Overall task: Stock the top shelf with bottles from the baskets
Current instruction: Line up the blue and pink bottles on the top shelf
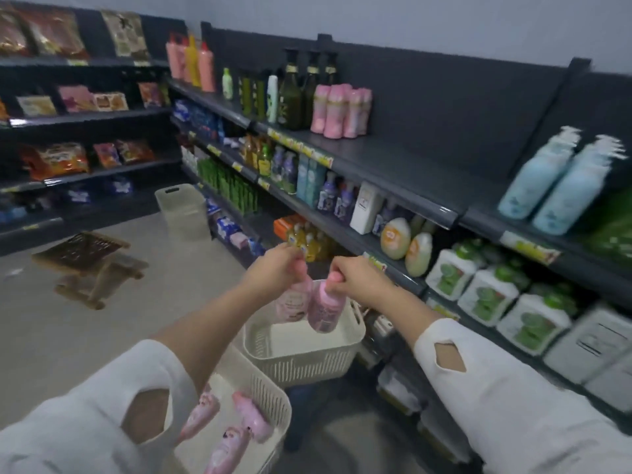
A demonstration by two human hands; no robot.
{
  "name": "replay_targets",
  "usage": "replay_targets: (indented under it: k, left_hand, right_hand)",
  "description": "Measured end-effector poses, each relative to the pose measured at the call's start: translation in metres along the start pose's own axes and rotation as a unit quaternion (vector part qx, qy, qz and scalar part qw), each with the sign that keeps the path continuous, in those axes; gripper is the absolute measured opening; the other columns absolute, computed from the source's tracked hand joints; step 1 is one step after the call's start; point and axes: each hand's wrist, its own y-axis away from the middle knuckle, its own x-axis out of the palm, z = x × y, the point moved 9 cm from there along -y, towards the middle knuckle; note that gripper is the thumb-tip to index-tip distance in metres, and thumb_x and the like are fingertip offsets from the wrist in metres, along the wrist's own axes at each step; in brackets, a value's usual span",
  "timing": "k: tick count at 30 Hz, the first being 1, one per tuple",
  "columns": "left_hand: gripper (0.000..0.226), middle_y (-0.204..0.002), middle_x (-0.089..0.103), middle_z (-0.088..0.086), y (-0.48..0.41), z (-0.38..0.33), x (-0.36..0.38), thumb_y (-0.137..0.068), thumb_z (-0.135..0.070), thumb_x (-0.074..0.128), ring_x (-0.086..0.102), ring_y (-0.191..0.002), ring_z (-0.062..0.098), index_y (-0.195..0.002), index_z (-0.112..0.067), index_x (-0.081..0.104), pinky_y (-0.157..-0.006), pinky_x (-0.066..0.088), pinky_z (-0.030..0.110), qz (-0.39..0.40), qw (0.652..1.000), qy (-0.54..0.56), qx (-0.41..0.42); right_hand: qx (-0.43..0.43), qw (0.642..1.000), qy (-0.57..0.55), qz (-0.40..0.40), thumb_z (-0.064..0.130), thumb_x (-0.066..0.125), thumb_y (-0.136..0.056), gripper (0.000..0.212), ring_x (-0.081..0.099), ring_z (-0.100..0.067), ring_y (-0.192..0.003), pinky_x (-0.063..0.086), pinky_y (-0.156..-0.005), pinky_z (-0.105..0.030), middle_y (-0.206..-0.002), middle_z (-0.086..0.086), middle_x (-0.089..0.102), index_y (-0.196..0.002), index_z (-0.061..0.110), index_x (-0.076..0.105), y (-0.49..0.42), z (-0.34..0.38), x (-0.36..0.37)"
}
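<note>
- Left grip (273, 268) clamped on the left bottle (293, 302), cap hidden by its fingers.
- Right grip (355, 278) clamped on the right bottle (323, 311).
- Both bottles hang over the far basket (301, 364); labels blurred.
- Near basket (270, 395), partly hidden behind the sleeve (68, 422), holds more pink bottles (251, 417).

1. We can read no word, brand or number anywhere; the whole view is too blurred.
2. The held bottles (321, 311) carry printed labels, but we make out only pale patches, no letters.
3. The yellow price tags (301, 150) on the shelf edges show dark marks that we cannot read.
4. The white box (603, 336) at the right bears a dark framed label, illegible to us.
5. The snack packets (61, 159) at the left show coloured print, but no name we can read.
</note>
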Motion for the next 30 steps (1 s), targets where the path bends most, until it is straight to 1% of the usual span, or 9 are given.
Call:
replay_targets:
  k: [5, 8, 13, 15, 19, 21, 26, 28, 30]
  left_hand:
    - [0.017, -0.099, 0.053, 0.003, -0.012, -0.137, 0.045, -0.086, -0.015, 0.057, 0.054, -0.099, 0.024, -0.102, -0.01, 0.059, -0.08, 0.041, 0.032, 0.059, 0.992, -0.001, 0.114]
    - [0.022, -0.104, 0.063, 0.008, -0.008, -0.221, 0.079, -0.088, -0.018, 0.056, 0.059, -0.099, 0.027, -0.109, -0.012, 0.058, -0.079, 0.044, 0.032, 0.097, 0.981, -0.006, 0.171]
    - [0.025, -0.105, 0.063, -0.002, 0.016, -0.37, 0.132, -0.086, -0.032, 0.06, 0.058, -0.101, 0.019, -0.109, -0.022, 0.057, -0.084, 0.049, 0.038, 0.135, 0.95, 0.005, 0.282]
    - [0.025, -0.105, 0.065, -0.002, 0.034, -0.429, 0.149, -0.084, -0.032, 0.062, 0.059, -0.1, 0.019, -0.108, -0.023, 0.058, -0.085, 0.049, 0.039, 0.143, 0.94, 0.026, 0.31]
    - [0.023, -0.102, 0.067, 0.003, 0.07, -0.536, 0.176, -0.083, -0.025, 0.064, 0.061, -0.098, 0.023, -0.105, -0.018, 0.062, -0.085, 0.05, 0.041, 0.15, 0.915, 0.094, 0.364]
    - [0.019, -0.097, 0.066, 0.003, 0.089, -0.586, 0.186, -0.083, -0.021, 0.064, 0.061, -0.095, 0.023, -0.102, -0.017, 0.063, -0.084, 0.05, 0.043, 0.159, 0.898, 0.129, 0.389]
    - [0.021, -0.099, 0.066, 0.002, 0.135, -0.704, 0.204, -0.086, -0.021, 0.061, 0.061, -0.093, 0.02, -0.107, -0.018, 0.062, -0.086, 0.049, 0.039, 0.174, 0.848, 0.152, 0.476]
    - [0.02, -0.095, 0.064, -0.001, 0.145, -0.743, 0.21, -0.086, -0.021, 0.06, 0.059, -0.089, 0.018, -0.106, -0.017, 0.063, -0.083, 0.049, 0.035, 0.176, 0.835, 0.168, 0.494]
    - [0.02, -0.092, 0.059, -0.004, 0.151, -0.779, 0.215, -0.088, -0.02, 0.059, 0.055, -0.086, 0.013, -0.107, -0.014, 0.062, -0.076, 0.042, 0.025, 0.18, 0.821, 0.181, 0.51]
  right_hand:
    - [0.086, 0.994, 0.029, -0.063, 0.03, 0.063, -0.078, 0.018, 0.058, -0.025, -0.08, 0.047, -0.066, -0.035, -0.081, -0.004, 0.058, -0.085, 0.015, 0.057, 0.091, -0.09, -0.066]
    - [0.149, 0.983, 0.053, -0.096, 0.033, 0.064, -0.078, 0.021, 0.058, -0.026, -0.085, 0.047, -0.068, -0.036, -0.088, -0.005, 0.062, -0.088, 0.015, 0.058, 0.16, -0.147, -0.105]
    - [0.232, 0.955, 0.071, -0.17, 0.037, 0.06, -0.084, 0.019, 0.06, -0.025, -0.092, 0.044, -0.066, -0.033, -0.094, -0.003, 0.065, -0.09, 0.02, 0.056, 0.294, -0.237, -0.159]
    - [0.258, 0.94, 0.079, -0.211, 0.039, 0.058, -0.087, 0.023, 0.06, -0.025, -0.094, 0.044, -0.069, -0.034, -0.099, -0.004, 0.066, -0.098, 0.019, 0.058, 0.35, -0.265, -0.179]
    - [0.302, 0.901, 0.086, -0.299, 0.038, 0.057, -0.087, 0.024, 0.06, -0.024, -0.094, 0.037, -0.066, -0.03, -0.098, -0.002, 0.067, -0.1, 0.018, 0.06, 0.461, -0.307, -0.221]
    - [0.325, 0.88, 0.089, -0.334, 0.039, 0.056, -0.089, 0.025, 0.061, -0.023, -0.093, 0.039, -0.068, -0.03, -0.099, -0.002, 0.067, -0.102, 0.018, 0.06, 0.512, -0.325, -0.24]
    - [0.399, 0.819, 0.097, -0.4, 0.039, 0.055, -0.089, 0.023, 0.06, -0.025, -0.089, 0.037, -0.066, -0.029, -0.095, -0.004, 0.067, -0.096, 0.018, 0.061, 0.618, -0.369, -0.284]
    - [0.419, 0.799, 0.101, -0.418, 0.038, 0.056, -0.088, 0.021, 0.06, -0.024, -0.088, 0.04, -0.067, -0.03, -0.094, -0.003, 0.067, -0.095, 0.019, 0.061, 0.648, -0.386, -0.3]
    - [0.435, 0.78, 0.093, -0.439, 0.037, 0.058, -0.088, 0.022, 0.061, -0.022, -0.088, 0.044, -0.07, -0.031, -0.094, -0.002, 0.067, -0.097, 0.018, 0.063, 0.673, -0.402, -0.317]
